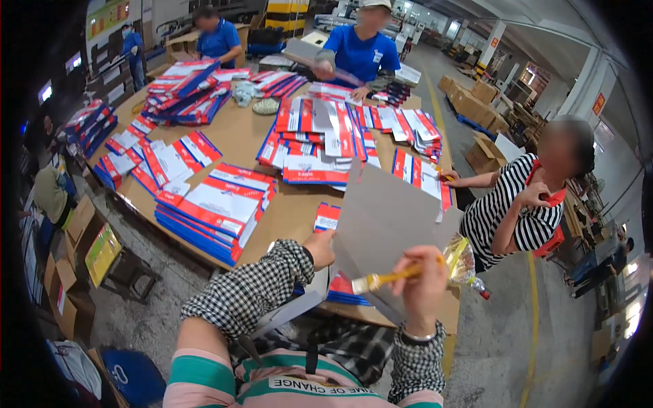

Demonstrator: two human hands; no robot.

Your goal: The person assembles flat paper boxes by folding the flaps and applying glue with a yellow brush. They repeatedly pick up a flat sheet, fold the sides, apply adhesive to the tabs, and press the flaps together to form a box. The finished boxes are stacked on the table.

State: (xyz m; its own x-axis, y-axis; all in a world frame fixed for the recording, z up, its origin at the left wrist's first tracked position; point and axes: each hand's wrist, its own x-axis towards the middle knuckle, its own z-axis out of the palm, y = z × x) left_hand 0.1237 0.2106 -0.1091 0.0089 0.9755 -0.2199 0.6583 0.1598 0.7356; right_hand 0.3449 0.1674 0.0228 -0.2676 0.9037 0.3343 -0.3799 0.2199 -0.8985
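Note:
A flat paintbrush [389, 276] with a yellow handle and pale bristles is in my right hand [422, 284], its fingers closed round the handle. Behind the brush, a large plain grey cardboard sheet [388, 217] stands tilted over the table's near edge. My left hand [321, 249] is closed at the sheet's left edge, some of its fingers hidden. Below that hand, a pale folded sheet [291, 314] slants down by my sleeve. Part of a red, white and blue printed stack [347, 291] shows under the grey sheet.
Printed red, white and blue card stacks [218, 204] cover much of the brown table [289, 212]. A person in stripes [510, 204] holds a brush at the right; a person in blue [364, 54] handles card opposite. A stool [126, 268] and cartons stand left.

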